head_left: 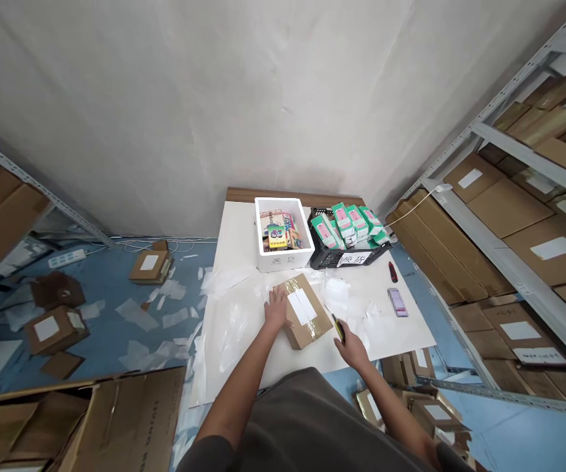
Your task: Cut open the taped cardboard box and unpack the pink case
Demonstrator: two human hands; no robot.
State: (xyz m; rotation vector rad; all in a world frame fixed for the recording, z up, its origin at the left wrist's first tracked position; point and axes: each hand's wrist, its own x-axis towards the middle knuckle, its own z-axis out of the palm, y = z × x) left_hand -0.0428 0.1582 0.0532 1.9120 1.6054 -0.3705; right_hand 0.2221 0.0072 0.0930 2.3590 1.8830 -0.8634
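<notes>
Our left hand (275,306) rests open on the box (303,311), which lies on the counter (410,335); our right grip (350,344) is wrapped around a knife (338,328) just beside it. We see the box shut, its tape (321,326) showing no clear cut, so no cutting looks done yet.

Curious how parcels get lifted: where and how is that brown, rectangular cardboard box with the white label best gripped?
Probably grip both long sides, palms from left and right: the brown cardboard box lies flat, straight-walled, and the left hand rests at its left edge.
</notes>
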